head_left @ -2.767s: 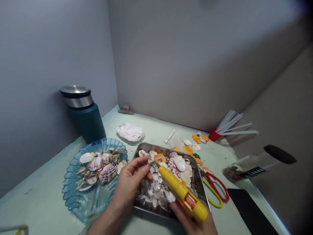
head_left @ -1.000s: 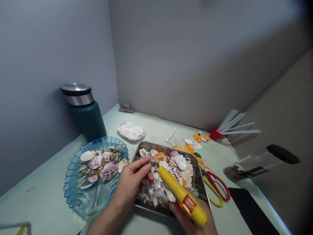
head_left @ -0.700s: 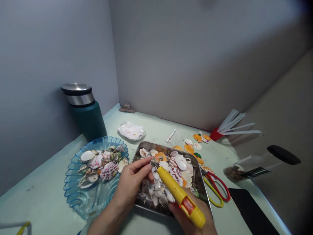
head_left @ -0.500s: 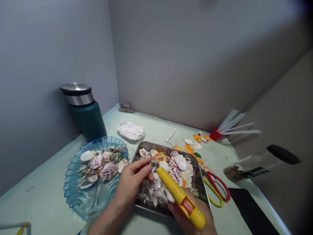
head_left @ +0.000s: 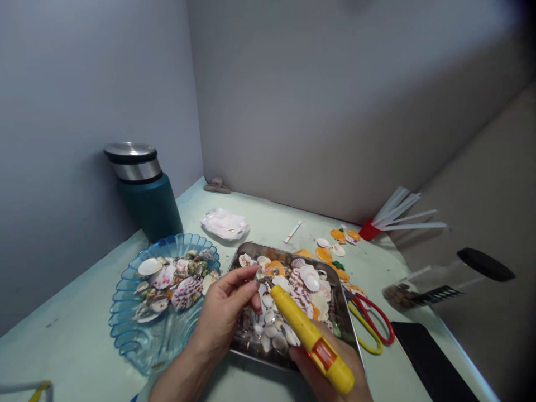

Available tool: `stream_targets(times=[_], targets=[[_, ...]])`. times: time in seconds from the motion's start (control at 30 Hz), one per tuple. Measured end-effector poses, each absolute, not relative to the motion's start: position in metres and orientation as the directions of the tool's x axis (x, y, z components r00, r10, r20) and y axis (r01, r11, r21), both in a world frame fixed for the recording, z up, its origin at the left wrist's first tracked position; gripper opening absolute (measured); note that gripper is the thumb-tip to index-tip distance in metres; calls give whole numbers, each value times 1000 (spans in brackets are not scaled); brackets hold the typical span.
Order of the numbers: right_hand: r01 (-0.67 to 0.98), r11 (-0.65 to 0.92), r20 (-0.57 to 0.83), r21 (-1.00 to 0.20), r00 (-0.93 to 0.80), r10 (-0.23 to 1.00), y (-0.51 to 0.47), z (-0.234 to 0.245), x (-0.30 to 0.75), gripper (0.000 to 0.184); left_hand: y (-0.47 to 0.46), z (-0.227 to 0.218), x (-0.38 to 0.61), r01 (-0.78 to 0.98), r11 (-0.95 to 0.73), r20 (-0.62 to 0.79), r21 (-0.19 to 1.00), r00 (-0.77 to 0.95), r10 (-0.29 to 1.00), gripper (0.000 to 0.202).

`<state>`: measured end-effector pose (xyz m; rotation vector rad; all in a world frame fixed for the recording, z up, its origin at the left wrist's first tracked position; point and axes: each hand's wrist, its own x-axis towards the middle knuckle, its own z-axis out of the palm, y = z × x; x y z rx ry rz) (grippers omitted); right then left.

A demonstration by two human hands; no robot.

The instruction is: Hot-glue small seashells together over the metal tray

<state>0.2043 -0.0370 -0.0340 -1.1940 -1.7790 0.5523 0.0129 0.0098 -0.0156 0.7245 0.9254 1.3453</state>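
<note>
Tool (head_left: 307, 332) in right hand (head_left: 350, 354), above shells (head_left: 276, 330).

The yellow tool (head_left: 307, 332) looks like smooth plastic, the tray (head_left: 345, 318) shiny metal.

Yellow tool (head_left: 305, 328), translucent blue plate (head_left: 125, 341)

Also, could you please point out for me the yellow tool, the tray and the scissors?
Yellow tool (head_left: 299, 321): head view, on the middle of its barrel.
Tray (head_left: 343, 308): head view, on its inner right wall.
Scissors (head_left: 359, 302): head view, on the red handle's base.
</note>
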Motion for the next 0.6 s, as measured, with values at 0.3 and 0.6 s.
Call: stream_targets(times=[0.3, 0.6], targets=[[450, 458, 438, -767, -153, 886, -37, -29, 201, 25, 11, -17, 13, -456, 93, -114, 885, -19, 993, 21], [420, 471, 448, -775, -161, 880, -37, -40, 202, 25, 11, -19, 15, -431, 99, -117, 897, -15, 993, 23]])
